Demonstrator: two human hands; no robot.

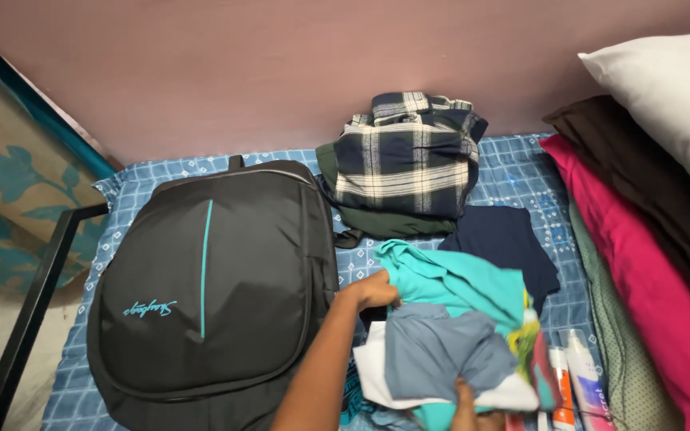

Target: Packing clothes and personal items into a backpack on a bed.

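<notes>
Hands gathering a bundle of folded clothes on a blue checked bed (521, 172).

A black backpack (209, 291) with a teal stripe lies flat at left; a folded plaid shirt (409, 152) sits near the wall. The bundle of folded clothes (449, 327), teal on top, grey and white beneath, lies just right of the backpack. The left hand (377, 289), forearm reaching across, pinches the teal edge; the right hand (473, 407), mostly cut off, seems to grip the underside. Supporting it from below should keep the folds together.

Backpack (209, 287) left on the bed (513, 172) — folded clothes (449, 335) right, pillow (672, 96) far right.
</notes>
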